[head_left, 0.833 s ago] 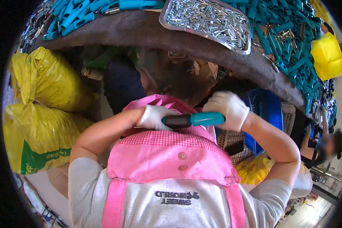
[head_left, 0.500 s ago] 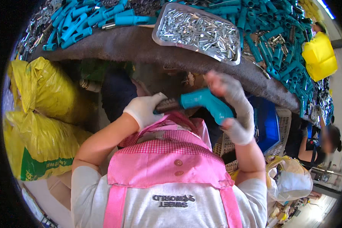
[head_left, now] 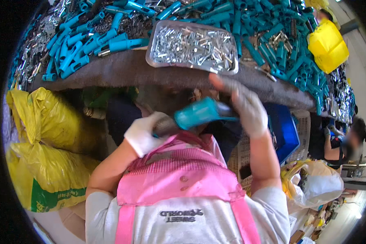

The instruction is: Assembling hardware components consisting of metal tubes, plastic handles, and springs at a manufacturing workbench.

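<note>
My left hand (head_left: 143, 133), in a white glove, is closed around a dark, blurred, roughly cylindrical part (head_left: 165, 126). A teal tubular plastic piece (head_left: 196, 114) sticks out of that grip toward the right, in front of my pink apron. A greyish blurred section shows at its right end. My right hand (head_left: 250, 107), gloved with bare fingertips, is held up beside that end with its fingers stretched out. Motion blurs this hand, and whether it touches the piece cannot be made out.
A clear tray (head_left: 150, 57) of small metal pins stands on the brown-covered bench edge (head_left: 110, 71). Teal tubes (head_left: 75, 46) and metal parts are heaped behind it. Yellow sacks (head_left: 53, 162) stand left, a blue bin (head_left: 286, 132) right. Another person (head_left: 339, 142) works far right.
My right hand has come off the teal piece, its fingers now straightened and raised. The teal piece has turned and shifted left; my left hand keeps its grip. The view has shifted slightly.
</note>
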A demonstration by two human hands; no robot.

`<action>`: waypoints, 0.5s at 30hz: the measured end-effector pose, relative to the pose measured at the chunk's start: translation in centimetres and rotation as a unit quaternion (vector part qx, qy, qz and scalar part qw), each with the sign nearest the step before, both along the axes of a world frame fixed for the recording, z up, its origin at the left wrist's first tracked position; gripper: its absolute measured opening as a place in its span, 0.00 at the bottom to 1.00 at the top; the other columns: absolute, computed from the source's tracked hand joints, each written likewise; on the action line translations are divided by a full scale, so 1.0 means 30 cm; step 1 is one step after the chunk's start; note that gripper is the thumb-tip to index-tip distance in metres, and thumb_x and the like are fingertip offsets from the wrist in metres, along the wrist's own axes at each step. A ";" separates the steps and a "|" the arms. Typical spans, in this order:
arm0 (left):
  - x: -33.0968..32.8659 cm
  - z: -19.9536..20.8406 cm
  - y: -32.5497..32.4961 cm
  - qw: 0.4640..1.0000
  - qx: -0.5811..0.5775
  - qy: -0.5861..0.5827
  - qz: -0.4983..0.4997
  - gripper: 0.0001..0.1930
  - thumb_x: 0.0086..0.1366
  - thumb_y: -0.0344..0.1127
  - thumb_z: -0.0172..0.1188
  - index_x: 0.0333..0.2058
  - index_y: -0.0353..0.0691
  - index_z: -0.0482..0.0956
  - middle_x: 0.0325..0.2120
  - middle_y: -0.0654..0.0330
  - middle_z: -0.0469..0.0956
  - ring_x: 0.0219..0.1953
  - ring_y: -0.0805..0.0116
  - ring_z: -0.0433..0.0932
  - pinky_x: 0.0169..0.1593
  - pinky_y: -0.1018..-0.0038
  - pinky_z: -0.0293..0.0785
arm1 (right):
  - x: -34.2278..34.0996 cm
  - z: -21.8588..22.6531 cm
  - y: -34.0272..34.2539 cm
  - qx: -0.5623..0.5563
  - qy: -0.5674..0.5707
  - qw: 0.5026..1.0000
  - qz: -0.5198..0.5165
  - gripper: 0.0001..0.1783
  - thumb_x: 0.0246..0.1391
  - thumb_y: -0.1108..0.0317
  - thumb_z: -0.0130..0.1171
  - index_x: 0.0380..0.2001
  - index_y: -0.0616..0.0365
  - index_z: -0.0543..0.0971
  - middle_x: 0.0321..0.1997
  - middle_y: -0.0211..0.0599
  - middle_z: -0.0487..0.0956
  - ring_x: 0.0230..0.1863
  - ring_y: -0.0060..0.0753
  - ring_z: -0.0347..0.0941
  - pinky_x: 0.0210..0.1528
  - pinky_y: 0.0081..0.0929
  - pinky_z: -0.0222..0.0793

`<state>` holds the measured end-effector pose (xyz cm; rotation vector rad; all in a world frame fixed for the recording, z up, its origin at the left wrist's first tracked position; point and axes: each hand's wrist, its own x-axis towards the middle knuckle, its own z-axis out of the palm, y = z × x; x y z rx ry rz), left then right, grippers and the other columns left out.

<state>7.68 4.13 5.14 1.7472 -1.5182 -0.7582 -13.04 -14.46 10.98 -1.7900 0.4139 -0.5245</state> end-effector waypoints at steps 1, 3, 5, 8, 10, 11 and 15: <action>0.031 -0.029 -0.022 0.999 0.010 0.004 0.032 0.21 0.50 0.38 0.63 0.43 0.42 0.71 0.33 0.48 0.78 0.37 0.50 0.77 0.39 0.64 0.74 | 0.004 0.003 0.043 -0.045 -0.107 0.991 0.061 0.24 0.63 0.56 0.41 0.53 0.62 0.71 0.56 0.42 0.71 0.61 0.37 0.61 0.63 0.33 0.49; -0.009 -0.015 -0.038 0.997 0.056 -0.046 0.039 0.20 0.50 0.40 0.63 0.43 0.42 0.71 0.31 0.49 0.78 0.36 0.50 0.77 0.38 0.64 0.75 | 0.014 0.143 0.105 -0.244 -0.048 0.960 0.130 0.20 0.60 0.64 0.43 0.51 0.61 0.73 0.59 0.48 0.68 0.66 0.45 0.54 0.67 0.39 0.39; -0.044 -0.016 -0.036 0.981 0.027 -0.143 -0.128 0.21 0.50 0.42 0.62 0.43 0.42 0.71 0.33 0.49 0.78 0.36 0.49 0.77 0.38 0.64 0.74 | 0.059 0.133 0.065 -0.270 -0.054 0.960 -0.048 0.20 0.60 0.65 0.42 0.50 0.63 0.72 0.56 0.49 0.70 0.64 0.46 0.59 0.66 0.37 0.45; -0.031 0.030 -0.016 0.998 0.046 -0.027 -0.027 0.21 0.50 0.40 0.63 0.44 0.43 0.71 0.34 0.50 0.78 0.37 0.49 0.77 0.40 0.65 0.74 | 0.002 -0.009 -0.052 -0.054 0.001 0.999 -0.006 0.24 0.63 0.56 0.41 0.52 0.64 0.70 0.58 0.44 0.69 0.63 0.34 0.59 0.65 0.32 0.49; 0.033 -0.035 -0.041 0.997 0.058 -0.002 0.043 0.21 0.50 0.39 0.64 0.43 0.41 0.71 0.32 0.47 0.78 0.37 0.49 0.77 0.39 0.64 0.74 | -0.009 0.008 0.042 -0.065 -0.083 0.992 0.066 0.24 0.62 0.56 0.42 0.53 0.62 0.70 0.60 0.45 0.67 0.66 0.42 0.54 0.67 0.37 0.40; 0.018 -0.057 -0.046 0.997 0.055 -0.015 0.047 0.21 0.51 0.39 0.63 0.43 0.41 0.71 0.31 0.47 0.78 0.36 0.49 0.77 0.38 0.64 0.74 | 0.000 0.069 0.071 -0.194 -0.059 0.974 0.103 0.22 0.61 0.60 0.42 0.53 0.62 0.70 0.60 0.48 0.67 0.67 0.45 0.53 0.67 0.39 0.37; -0.049 -0.003 -0.038 0.980 0.026 -0.160 -0.119 0.23 0.48 0.43 0.65 0.44 0.45 0.71 0.31 0.48 0.77 0.36 0.48 0.77 0.39 0.63 0.73 | 0.066 0.054 -0.031 -0.334 0.005 0.937 -0.100 0.19 0.60 0.66 0.42 0.50 0.65 0.71 0.53 0.52 0.71 0.61 0.47 0.62 0.63 0.35 0.51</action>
